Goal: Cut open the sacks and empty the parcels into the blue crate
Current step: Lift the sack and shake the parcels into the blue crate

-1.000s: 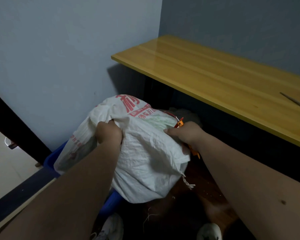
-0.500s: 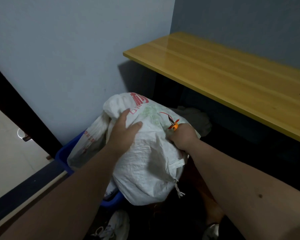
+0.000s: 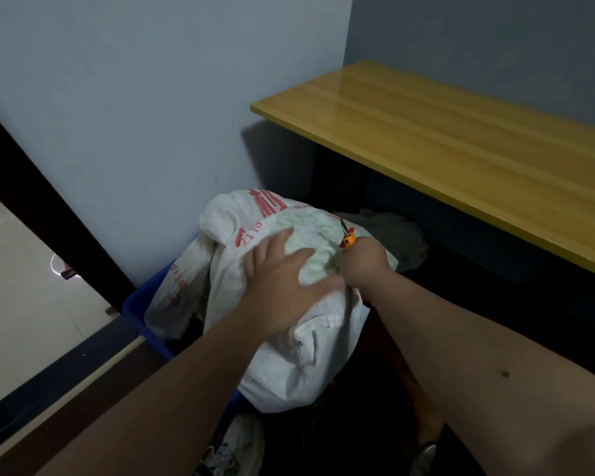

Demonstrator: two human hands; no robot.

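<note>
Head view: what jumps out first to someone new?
The big white woven sack with red print, bulging over the blue crate at centre. The left hand lies spread flat on it, while the right hand grips an orange cutter at its top. The yellow wooden tabletop stands out upper right.

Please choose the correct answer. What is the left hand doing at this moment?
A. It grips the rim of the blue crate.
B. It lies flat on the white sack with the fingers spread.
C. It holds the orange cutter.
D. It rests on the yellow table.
B: the left hand lies on the white sack with straight, spread fingers, while the right hand holds the orange cutter.
</note>
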